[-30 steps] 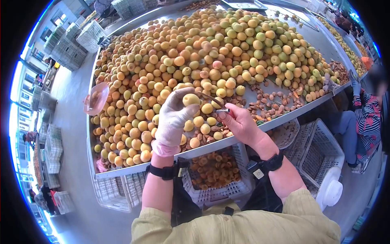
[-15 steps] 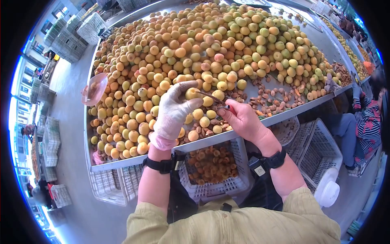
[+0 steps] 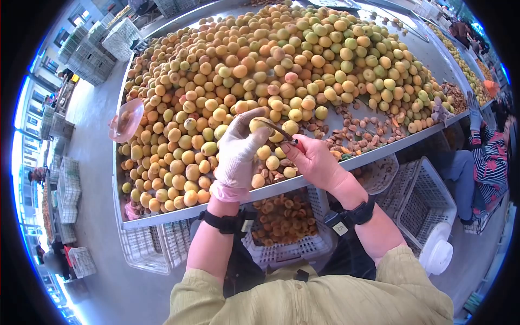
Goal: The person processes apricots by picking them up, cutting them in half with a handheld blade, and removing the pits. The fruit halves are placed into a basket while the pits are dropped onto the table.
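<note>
My left hand (image 3: 238,149), in a white glove with a pink cuff, is closed around a yellow apricot (image 3: 256,125) above the front of the metal table. A small knife (image 3: 277,129) with a reddish handle is gripped in my bare right hand (image 3: 317,160). Its thin blade reaches left and lies against the apricot; how deep it cuts cannot be made out. Behind both hands spreads a big heap of whole apricots (image 3: 233,70). Brown apricot pits (image 3: 360,132) are scattered to the right of my hands.
Below the table's metal rim (image 3: 336,167), a white crate (image 3: 284,252) holds halved apricots (image 3: 284,219). Another crate (image 3: 425,203) stands to the right, near a seated person in a striped top (image 3: 490,168). A clear pink scoop-like container (image 3: 127,119) rests at the table's left edge.
My left wrist has shifted slightly right and turned, with the apricot still in the hand. My right hand has moved a little left, the knife blade now against the fruit.
</note>
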{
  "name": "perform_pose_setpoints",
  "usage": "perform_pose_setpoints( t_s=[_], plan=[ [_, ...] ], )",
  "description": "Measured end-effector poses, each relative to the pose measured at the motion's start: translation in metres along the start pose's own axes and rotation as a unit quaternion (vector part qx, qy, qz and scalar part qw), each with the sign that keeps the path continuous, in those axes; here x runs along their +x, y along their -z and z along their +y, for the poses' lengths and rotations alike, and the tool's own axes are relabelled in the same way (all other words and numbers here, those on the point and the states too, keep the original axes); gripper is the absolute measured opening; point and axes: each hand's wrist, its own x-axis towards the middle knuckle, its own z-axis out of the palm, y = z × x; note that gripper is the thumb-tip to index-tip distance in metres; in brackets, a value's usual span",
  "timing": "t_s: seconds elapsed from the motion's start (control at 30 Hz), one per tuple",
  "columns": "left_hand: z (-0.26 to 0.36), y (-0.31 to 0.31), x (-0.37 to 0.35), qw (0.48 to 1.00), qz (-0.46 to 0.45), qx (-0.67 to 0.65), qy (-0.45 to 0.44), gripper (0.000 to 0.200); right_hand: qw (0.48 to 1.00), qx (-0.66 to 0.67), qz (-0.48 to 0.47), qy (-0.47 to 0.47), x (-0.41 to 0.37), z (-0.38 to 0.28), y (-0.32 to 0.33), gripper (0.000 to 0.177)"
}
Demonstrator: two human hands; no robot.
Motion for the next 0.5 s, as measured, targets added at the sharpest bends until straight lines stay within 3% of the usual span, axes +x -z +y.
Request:
perform_pose_setpoints(
  t_s=[0.2, 0.27, 0.4, 0.5],
  plan=[
    [0.01, 0.005, -0.002, 0.992, -0.056, 0.106, 0.051, 0.057, 0.997, -0.039, -0.046, -0.038, -0.004, -0.012, 0.012, 0.044],
    [-0.005, 0.002, -0.001, 0.999, -0.043, 0.002, 0.009, 0.058, 1.0, 0.002, -0.007, -0.02, -0.006, -0.009, -0.004, 0.042],
    [-0.016, -0.012, -0.004, 0.987, -0.036, -0.154, 0.023, 0.056, 0.999, 0.006, 0.034, -0.027, -0.004, -0.007, -0.021, 0.038],
    [-0.016, -0.017, -0.008, 0.986, -0.04, -0.163, 0.025, 0.052, 0.997, 0.037, 0.068, 0.0, -0.003, -0.011, -0.031, 0.036]
  ],
)
